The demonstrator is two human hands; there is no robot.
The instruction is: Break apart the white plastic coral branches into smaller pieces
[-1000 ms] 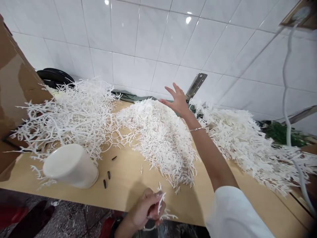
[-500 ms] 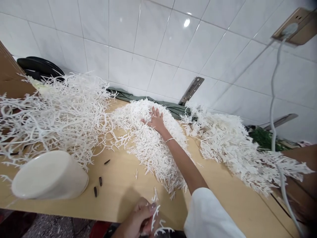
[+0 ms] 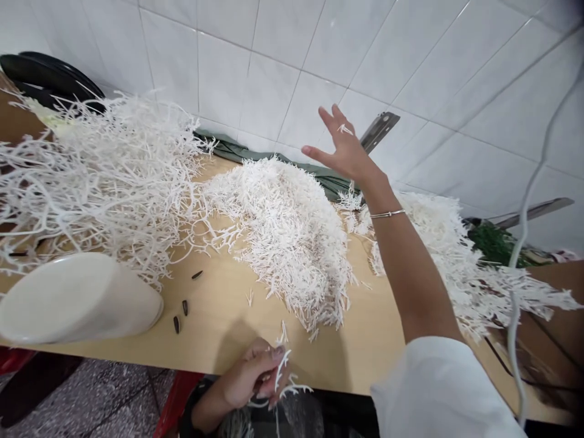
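Raised since the earlier frame: the right hand, which lay on the pile and now stands apart from it, above its rear right edge. Left hand position is unchanged, in front of the pile.

Far left of the pile, at the back, sits a black item, partly hidden. Forward of that, well left of the pile, a white tub stands near the table's front edge. Behind the tub spreads a tangle of long white strands, its right edge meeting the pile. Three dark seeds lie between tub and pile.

Left hand is closed, pinching a white branched sprig between thumb and fingers. Green cloth runs behind the pile, which rests on the table and consists of short white pieces. Right hand is open, fingers spread, a small white scrap on it; a bracelet circles the wrist. Right of the pile, partly behind the forearm, lies a white heap. Farther right are greens and a cord.
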